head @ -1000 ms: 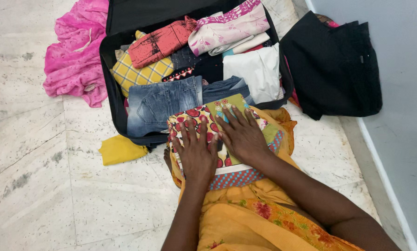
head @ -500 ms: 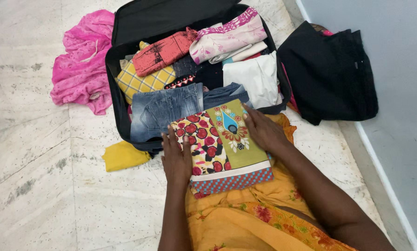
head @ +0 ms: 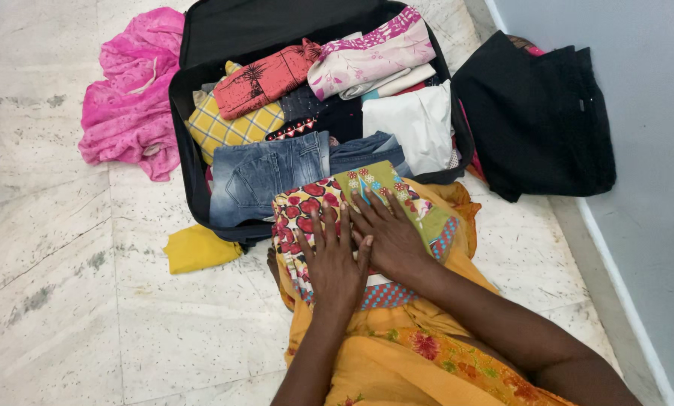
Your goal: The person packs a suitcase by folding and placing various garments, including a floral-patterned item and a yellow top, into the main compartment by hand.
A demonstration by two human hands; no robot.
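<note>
While both palms lie flat with fingers spread, the left hand and right hand press side by side on a folded patterned cloth resting on the person's lap, at the near edge of an open black suitcase. Jeans lie just beyond it, inside the suitcase.

Pale speckled marble floor (grey-veined), blue-grey wall with white skirting.
</note>
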